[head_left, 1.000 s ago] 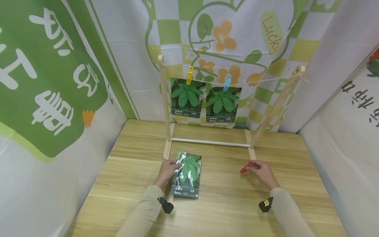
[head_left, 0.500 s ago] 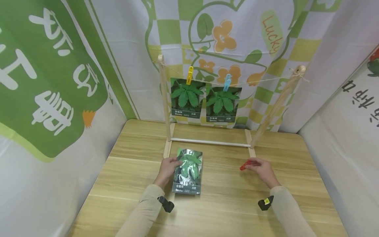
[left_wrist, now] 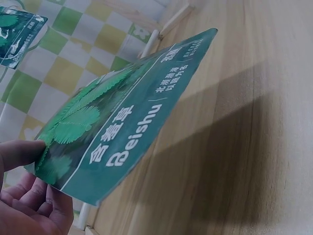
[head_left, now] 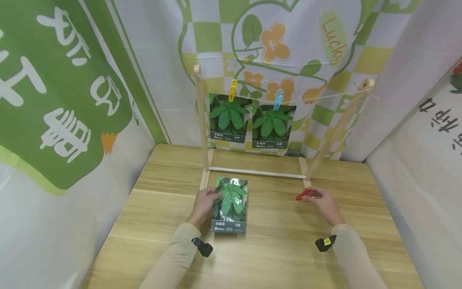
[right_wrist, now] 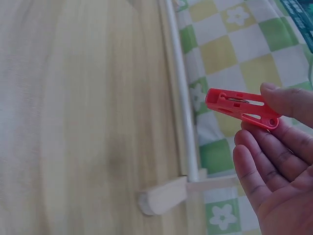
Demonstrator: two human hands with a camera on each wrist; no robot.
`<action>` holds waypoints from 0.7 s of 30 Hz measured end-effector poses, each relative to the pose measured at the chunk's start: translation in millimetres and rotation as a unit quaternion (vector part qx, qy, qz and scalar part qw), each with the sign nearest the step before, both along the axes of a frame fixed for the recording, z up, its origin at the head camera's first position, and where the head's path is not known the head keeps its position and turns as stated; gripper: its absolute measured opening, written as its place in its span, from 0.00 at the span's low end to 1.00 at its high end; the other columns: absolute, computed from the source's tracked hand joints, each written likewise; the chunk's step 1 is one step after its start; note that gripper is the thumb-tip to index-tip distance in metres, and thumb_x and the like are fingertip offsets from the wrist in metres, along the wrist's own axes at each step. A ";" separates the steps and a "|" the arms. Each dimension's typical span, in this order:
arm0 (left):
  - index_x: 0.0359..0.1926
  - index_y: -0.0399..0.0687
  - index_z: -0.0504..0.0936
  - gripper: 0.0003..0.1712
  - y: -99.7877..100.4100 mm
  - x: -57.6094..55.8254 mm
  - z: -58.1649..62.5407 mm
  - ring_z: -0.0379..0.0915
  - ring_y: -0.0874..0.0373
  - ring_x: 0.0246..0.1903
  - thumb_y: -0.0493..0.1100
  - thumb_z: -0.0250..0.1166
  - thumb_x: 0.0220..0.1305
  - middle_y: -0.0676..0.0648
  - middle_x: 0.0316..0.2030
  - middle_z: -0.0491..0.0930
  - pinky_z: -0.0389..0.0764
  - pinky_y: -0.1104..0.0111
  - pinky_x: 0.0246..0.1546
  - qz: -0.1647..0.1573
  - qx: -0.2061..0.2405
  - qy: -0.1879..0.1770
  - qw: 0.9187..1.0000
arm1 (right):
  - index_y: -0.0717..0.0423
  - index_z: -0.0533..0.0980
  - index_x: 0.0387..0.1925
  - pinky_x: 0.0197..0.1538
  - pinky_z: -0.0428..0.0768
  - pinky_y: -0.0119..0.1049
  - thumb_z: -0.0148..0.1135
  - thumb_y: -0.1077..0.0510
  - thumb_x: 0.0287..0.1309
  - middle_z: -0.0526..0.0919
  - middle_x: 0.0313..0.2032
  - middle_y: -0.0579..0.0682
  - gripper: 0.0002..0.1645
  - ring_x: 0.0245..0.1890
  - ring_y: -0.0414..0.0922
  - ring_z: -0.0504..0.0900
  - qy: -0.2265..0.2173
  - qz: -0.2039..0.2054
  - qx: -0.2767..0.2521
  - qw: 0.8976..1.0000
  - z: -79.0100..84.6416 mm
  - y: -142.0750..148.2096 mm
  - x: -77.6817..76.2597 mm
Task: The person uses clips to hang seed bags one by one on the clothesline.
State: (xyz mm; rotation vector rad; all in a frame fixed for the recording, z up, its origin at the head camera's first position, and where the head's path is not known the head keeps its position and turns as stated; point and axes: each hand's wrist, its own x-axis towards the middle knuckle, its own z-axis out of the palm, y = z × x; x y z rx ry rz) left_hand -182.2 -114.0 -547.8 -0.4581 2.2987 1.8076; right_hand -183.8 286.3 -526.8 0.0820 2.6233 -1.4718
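Note:
My left hand [head_left: 203, 205] pinches a green seed packet [head_left: 229, 208] by its left edge, thumb on the printed leaf side. In the left wrist view the packet [left_wrist: 117, 122] is tilted and casts a shadow on the wood below it. My right hand [head_left: 325, 204] pinches a red clothespin [head_left: 302, 195] between thumb and fingers; the right wrist view shows the clothespin [right_wrist: 242, 107] with its jaws together. Two matching packets hang from a string at the back, one under a yellow clothespin [head_left: 232, 90], the other under a blue clothespin [head_left: 278, 99].
A wooden frame stands on the table [head_left: 159, 224], with a left post [head_left: 202, 120], a right post [head_left: 337, 130] and a white bar [head_left: 256, 173] low between them. The string [head_left: 325, 97] sags between the post tops. A patterned curtain [head_left: 223, 36] hangs behind.
The packet in my left hand has risen and moved slightly toward the frame. My right hand has lifted a little the same way with the red clothespin.

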 end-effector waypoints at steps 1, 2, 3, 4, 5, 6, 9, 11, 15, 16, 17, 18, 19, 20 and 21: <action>0.49 0.34 0.80 0.18 0.0 -0.5 0.9 0.77 0.54 0.40 0.43 0.65 0.62 0.40 0.43 0.83 0.78 0.67 0.41 0.000 0.002 0.002 1.000 | 0.66 0.74 0.57 0.41 0.80 0.28 0.68 0.52 0.58 0.83 0.48 0.62 0.30 0.36 0.26 0.78 0.002 -0.003 -0.003 1.000 1.8 1.7 -0.3; 0.48 0.35 0.80 0.17 0.2 -0.8 1.6 0.77 0.55 0.40 0.43 0.65 0.62 0.40 0.43 0.83 0.77 0.67 0.41 -0.002 0.003 0.004 1.000 | 0.65 0.74 0.57 0.41 0.81 0.28 0.68 0.52 0.59 0.83 0.49 0.62 0.30 0.36 0.25 0.78 0.003 -0.007 -0.006 1.000 3.9 3.1 -0.2; 0.48 0.35 0.81 0.17 0.1 -1.0 2.7 0.77 0.55 0.40 0.43 0.64 0.63 0.41 0.43 0.83 0.77 0.67 0.41 -0.003 0.004 0.004 1.000 | 0.65 0.74 0.57 0.41 0.81 0.28 0.68 0.52 0.59 0.83 0.49 0.62 0.30 0.36 0.25 0.78 0.007 -0.006 -0.005 1.000 5.9 4.4 -0.4; 0.48 0.36 0.81 0.17 0.3 -1.0 3.7 0.77 0.55 0.40 0.43 0.64 0.63 0.41 0.42 0.83 0.77 0.68 0.41 -0.003 0.006 0.001 1.000 | 0.66 0.74 0.57 0.41 0.81 0.28 0.68 0.51 0.59 0.83 0.49 0.62 0.30 0.36 0.24 0.78 0.013 -0.006 -0.005 1.000 7.8 5.4 -0.5; 0.48 0.37 0.81 0.16 0.3 -1.1 4.5 0.76 0.55 0.40 0.44 0.64 0.63 0.42 0.43 0.83 0.76 0.68 0.41 -0.002 0.006 -0.002 1.000 | 0.66 0.74 0.57 0.41 0.81 0.29 0.68 0.51 0.59 0.83 0.49 0.62 0.31 0.36 0.24 0.78 0.015 -0.005 -0.006 1.000 9.5 6.2 -0.8; 0.48 0.37 0.81 0.16 0.3 -1.0 5.4 0.76 0.55 0.41 0.44 0.64 0.64 0.43 0.43 0.82 0.76 0.69 0.40 -0.002 0.005 -0.004 1.000 | 0.66 0.74 0.57 0.41 0.81 0.29 0.68 0.51 0.59 0.83 0.48 0.61 0.30 0.36 0.24 0.78 0.016 -0.007 -0.009 1.000 11.0 6.6 -0.9; 0.49 0.39 0.81 0.17 0.3 -0.4 8.0 0.76 0.53 0.43 0.45 0.63 0.65 0.43 0.45 0.82 0.76 0.69 0.39 0.000 0.009 -0.009 1.000 | 0.67 0.75 0.57 0.42 0.82 0.31 0.69 0.52 0.58 0.84 0.47 0.61 0.31 0.36 0.24 0.78 0.023 -0.006 -0.006 1.000 14.8 6.2 -1.0; 0.49 0.39 0.80 0.17 0.6 -0.1 9.3 0.76 0.52 0.45 0.45 0.63 0.64 0.42 0.47 0.82 0.76 0.69 0.39 0.004 0.013 -0.007 1.000 | 0.67 0.75 0.56 0.43 0.83 0.33 0.69 0.52 0.57 0.84 0.46 0.60 0.30 0.35 0.24 0.78 0.026 -0.005 -0.005 1.000 16.4 5.2 -0.6; 0.49 0.39 0.80 0.17 1.6 -0.4 10.7 0.76 0.50 0.47 0.45 0.64 0.63 0.40 0.49 0.81 0.77 0.67 0.40 0.020 0.024 0.006 0.999 | 0.67 0.76 0.55 0.41 0.83 0.31 0.69 0.53 0.57 0.85 0.44 0.60 0.29 0.34 0.25 0.78 0.035 -0.001 -0.004 0.999 18.1 3.5 0.0; 0.48 0.38 0.80 0.17 2.0 -0.6 10.8 0.76 0.50 0.48 0.45 0.64 0.63 0.40 0.49 0.81 0.78 0.66 0.41 0.025 0.027 0.010 0.999 | 0.67 0.76 0.55 0.40 0.83 0.31 0.69 0.54 0.57 0.85 0.44 0.61 0.28 0.34 0.25 0.79 0.037 0.000 -0.005 0.999 18.4 3.5 0.1; 0.48 0.38 0.80 0.17 2.3 -0.8 11.2 0.76 0.50 0.48 0.45 0.65 0.63 0.39 0.48 0.82 0.78 0.65 0.42 0.030 0.030 0.012 0.999 | 0.68 0.76 0.55 0.39 0.83 0.29 0.69 0.54 0.57 0.85 0.44 0.61 0.28 0.34 0.25 0.79 0.038 0.003 -0.004 0.999 18.7 3.6 0.2; 0.48 0.38 0.80 0.17 2.7 -1.1 11.5 0.77 0.50 0.48 0.44 0.65 0.63 0.39 0.48 0.82 0.79 0.64 0.44 0.033 0.031 0.015 0.999 | 0.68 0.76 0.54 0.38 0.82 0.28 0.69 0.54 0.57 0.85 0.44 0.62 0.28 0.34 0.25 0.79 0.040 0.004 -0.005 0.999 19.3 3.5 0.3; 0.48 0.38 0.80 0.17 3.1 -1.3 11.9 0.77 0.50 0.48 0.44 0.65 0.63 0.39 0.48 0.82 0.79 0.63 0.46 0.036 0.033 0.018 0.999 | 0.68 0.76 0.54 0.38 0.82 0.27 0.69 0.55 0.57 0.85 0.44 0.62 0.28 0.33 0.25 0.79 0.040 0.006 -0.005 0.999 20.1 3.4 0.5; 0.49 0.38 0.80 0.17 3.5 -1.5 12.5 0.77 0.49 0.48 0.44 0.65 0.63 0.38 0.48 0.83 0.79 0.61 0.48 0.039 0.035 0.021 0.998 | 0.68 0.76 0.54 0.38 0.81 0.27 0.70 0.55 0.57 0.84 0.44 0.63 0.28 0.33 0.25 0.79 0.042 0.006 -0.005 0.999 21.0 3.4 0.5; 0.49 0.38 0.81 0.17 3.8 -1.7 13.2 0.77 0.49 0.49 0.44 0.65 0.63 0.38 0.48 0.83 0.79 0.60 0.50 0.042 0.037 0.022 0.998 | 0.68 0.76 0.54 0.37 0.81 0.26 0.70 0.55 0.57 0.84 0.45 0.64 0.28 0.33 0.25 0.79 0.043 0.008 -0.004 0.999 21.9 3.3 0.4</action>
